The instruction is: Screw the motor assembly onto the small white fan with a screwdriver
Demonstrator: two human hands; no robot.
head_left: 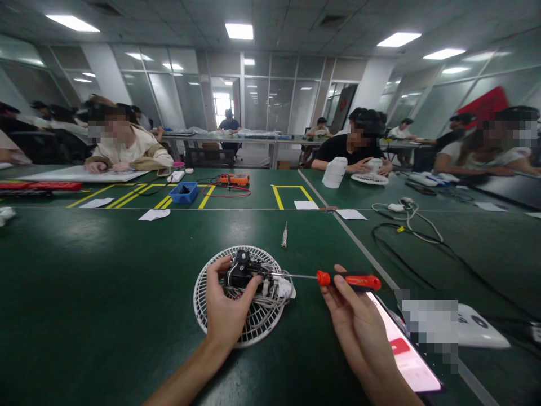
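Observation:
My left hand (228, 310) grips a black motor assembly (240, 273) between thumb and fingers. Beneath it lies a round white fan grille (205, 321), with a coiled grey cord and a white plug (284, 288) on top. In my right hand (359, 316) is a screwdriver (349, 279) with a red and black handle, held nearly level. Its shaft points left and the tip meets the right side of the motor assembly; the exact contact point is too small to make out. A small clear-handled screwdriver (284, 237) lies on the table beyond the grille.
A lit phone (416, 361) lies under my right forearm, near a white base (477, 327). Cables (406, 223) run along the right. Farther off are a blue bin (183, 193), an orange multimeter (234, 179) and a white fan housing (335, 172). Several people sit across the green table (105, 293).

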